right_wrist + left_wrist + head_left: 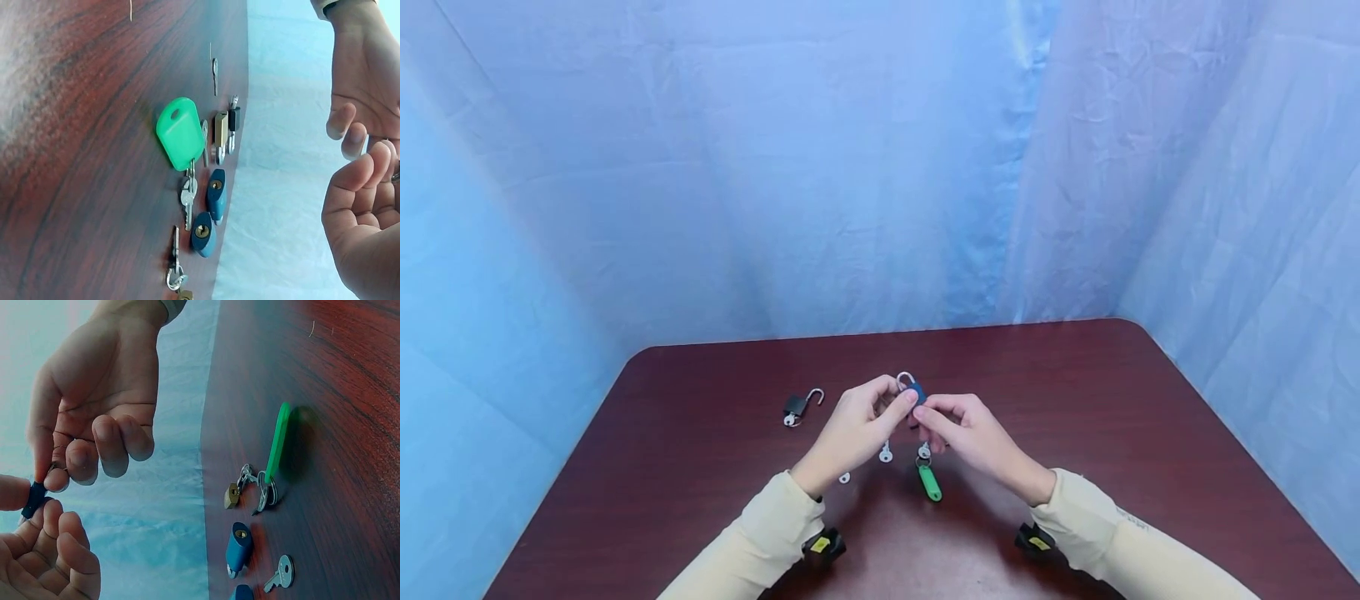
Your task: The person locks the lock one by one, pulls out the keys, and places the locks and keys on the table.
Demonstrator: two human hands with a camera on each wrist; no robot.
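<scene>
From above, my left hand [855, 427] and right hand [964, 433] meet over the table [700, 467], both pinching a small blue padlock [914, 390] (its silver loop sticks up). My wrist views show more: two blue padlocks [210, 212] lying beside the green key tag [180, 132].

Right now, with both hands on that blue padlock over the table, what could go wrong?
1. The left hand and right hand pinch the blue padlock only at the fingertips, clear of the table; it may slip and drop.
2. It might land on the green-tagged keys and loose key beneath, scattering them.
</scene>
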